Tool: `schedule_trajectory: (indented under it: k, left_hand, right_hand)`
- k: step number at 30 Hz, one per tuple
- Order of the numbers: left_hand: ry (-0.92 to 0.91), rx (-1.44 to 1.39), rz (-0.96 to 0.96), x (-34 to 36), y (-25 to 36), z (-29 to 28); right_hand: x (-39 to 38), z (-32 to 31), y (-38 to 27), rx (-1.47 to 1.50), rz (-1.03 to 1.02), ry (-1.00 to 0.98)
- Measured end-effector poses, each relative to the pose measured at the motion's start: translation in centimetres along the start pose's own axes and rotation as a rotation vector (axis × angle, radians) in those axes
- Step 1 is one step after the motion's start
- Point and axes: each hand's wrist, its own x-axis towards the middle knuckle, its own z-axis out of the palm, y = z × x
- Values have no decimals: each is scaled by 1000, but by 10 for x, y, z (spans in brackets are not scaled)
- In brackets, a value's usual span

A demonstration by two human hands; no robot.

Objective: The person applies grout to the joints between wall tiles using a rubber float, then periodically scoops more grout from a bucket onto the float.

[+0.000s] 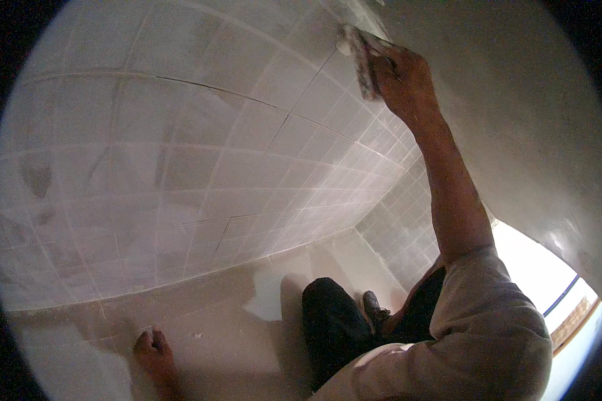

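High up at the wall's top edge, my right hand (403, 75) is closed round a grout float (364, 65). Pale paste coats the float, and its face lies against or very close to the tiled wall (201, 160). White smears and pale joint lines cover the tiles; a few joints show as thin dark lines. Low at the left, my left hand (154, 346) is closed over the floor, with thumb and fingers curled together. Whatever sits between those fingers, if anything, is too small to make out.
My bent knee (328, 304) and a dark shoe (374, 306) are at the lower middle. The beige floor (227, 347) has a small white crumb (197, 335). A plain grey surface (528, 100) borders the wall; a bright opening (535, 267) lies at right.
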Motion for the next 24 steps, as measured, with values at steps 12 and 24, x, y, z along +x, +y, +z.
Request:
schedule_trajectory:
  k: [12, 24]
  left_hand:
    - [-57, -117, -426, 30, 51, -41]
    - [138, 29, -158, 29, 76, -63]
  right_hand:
    - [-35, 27, -10, -442, -254, -51]
    - [-61, 20, -13, -263, -233, -175]
